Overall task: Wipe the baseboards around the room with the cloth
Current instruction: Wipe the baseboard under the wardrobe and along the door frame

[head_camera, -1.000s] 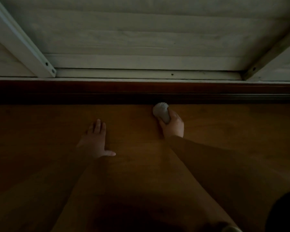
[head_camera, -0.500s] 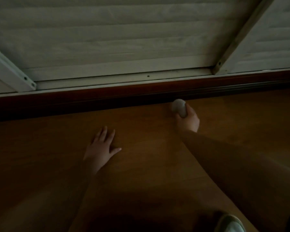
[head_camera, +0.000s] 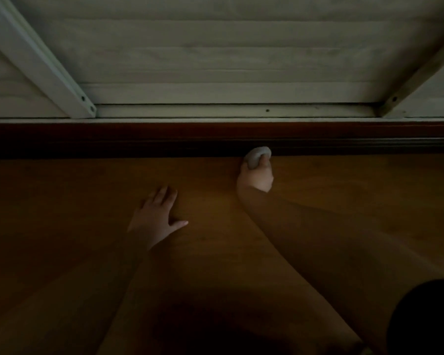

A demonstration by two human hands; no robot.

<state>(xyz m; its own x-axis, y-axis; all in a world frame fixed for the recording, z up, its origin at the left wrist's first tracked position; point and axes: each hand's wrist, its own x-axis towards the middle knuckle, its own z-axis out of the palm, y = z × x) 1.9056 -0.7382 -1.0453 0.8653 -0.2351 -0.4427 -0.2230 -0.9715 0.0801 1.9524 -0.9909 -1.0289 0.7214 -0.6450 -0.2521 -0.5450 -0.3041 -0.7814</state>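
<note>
The wooden floor point(head_camera: 344, 201) fills the lower part of the view, orange-brown with faint grain, lit near the wall and dark toward 6 o'clock. At 12 o'clock it meets the dark reddish baseboard point(head_camera: 113, 139), which runs straight across from 9 to 3 o'clock. 1 hand lies flat on the boards: the left hand point(head_camera: 155, 217), just left of center, fingers toward 12 o'clock and thumb toward 3. At 5 o'clock a dark rounded shape point(head_camera: 426, 319) covers the corner; I cannot tell what it is.
</note>
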